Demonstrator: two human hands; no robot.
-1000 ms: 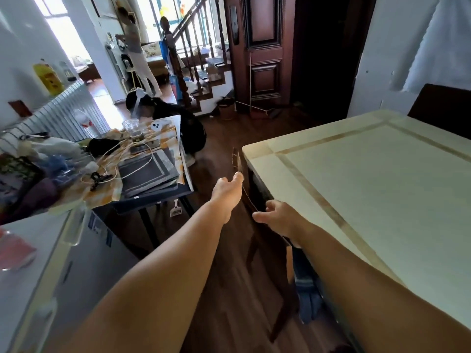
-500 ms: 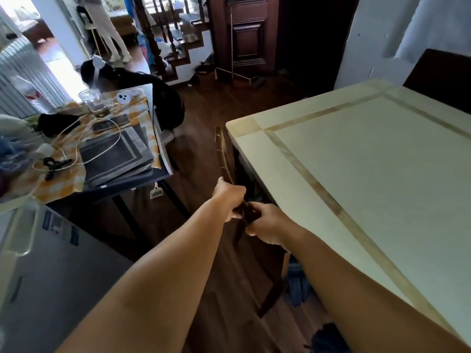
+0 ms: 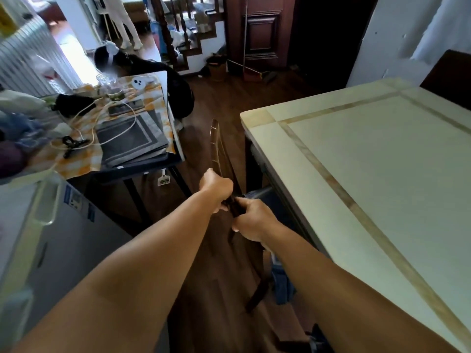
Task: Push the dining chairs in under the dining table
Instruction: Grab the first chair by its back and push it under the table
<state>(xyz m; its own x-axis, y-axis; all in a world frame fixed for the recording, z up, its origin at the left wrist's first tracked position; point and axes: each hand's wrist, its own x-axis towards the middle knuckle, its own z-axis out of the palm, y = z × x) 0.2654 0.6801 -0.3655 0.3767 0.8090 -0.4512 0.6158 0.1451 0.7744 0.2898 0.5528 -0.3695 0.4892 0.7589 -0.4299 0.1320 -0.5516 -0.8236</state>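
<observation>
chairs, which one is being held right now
The chair at the table's near-left edge: both the left hand and right hand grip its backrest. The far-right chair is untouched.

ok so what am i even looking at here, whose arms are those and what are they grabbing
There is no machine here. A person wears a camera on the head, looking forward and down, so the two bare arms reaching out from the bottom of the picture are the wearer's own. The left hand and right hand are both closed on the top rail of a dark wooden dining chair, seen edge-on beside the pale dining table. The table's top looks bare in this view. Another dark chair back shows at its far side. To the left stands a cluttered side table with a glass jar, a phone, cables and stacked grey mats.
</observation>
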